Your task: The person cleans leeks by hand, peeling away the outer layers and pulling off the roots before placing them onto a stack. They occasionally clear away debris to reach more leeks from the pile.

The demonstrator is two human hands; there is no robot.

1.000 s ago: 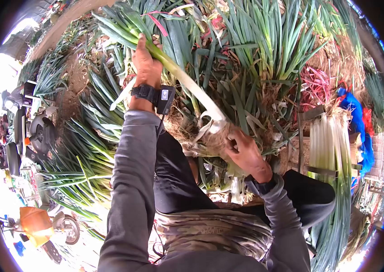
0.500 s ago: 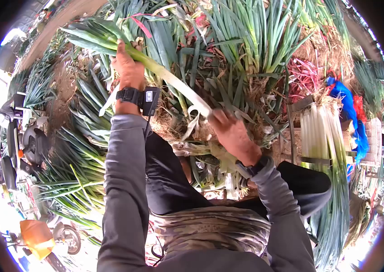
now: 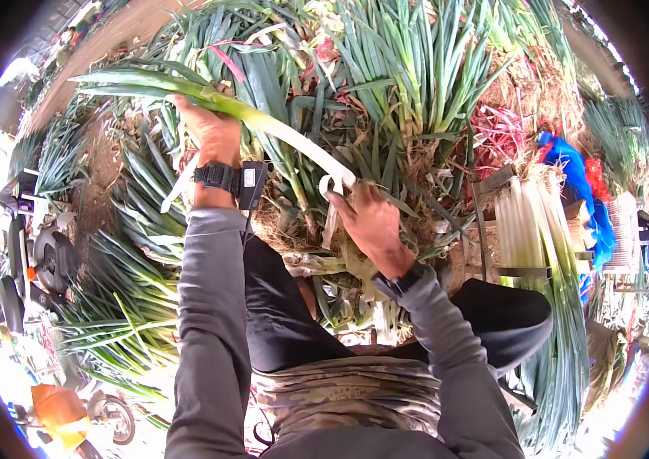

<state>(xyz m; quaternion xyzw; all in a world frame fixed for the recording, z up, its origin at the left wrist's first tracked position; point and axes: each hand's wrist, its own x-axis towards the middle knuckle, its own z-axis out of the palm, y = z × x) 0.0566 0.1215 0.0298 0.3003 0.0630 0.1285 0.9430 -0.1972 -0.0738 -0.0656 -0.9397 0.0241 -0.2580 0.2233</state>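
A long leek slants across in front of me, its green leaves at the upper left and its white shank running down to the right. My left hand, wearing a black watch, is closed around the leek where the leaves begin. At the white root end, my right hand has its fingers curled, with the fingertips right at that end. A thin pale peeled strip curls off beside my right thumb.
Heaped leeks lie ahead, more on the left. A bundle of leeks rests in a metal-barred rack at right, near blue netting and pink strips. Motorbikes stand at far left.
The leek has shifted a little left, and its leaf end has swung down nearer level. My right hand has moved slightly left, its thumb now spread from the fingers.
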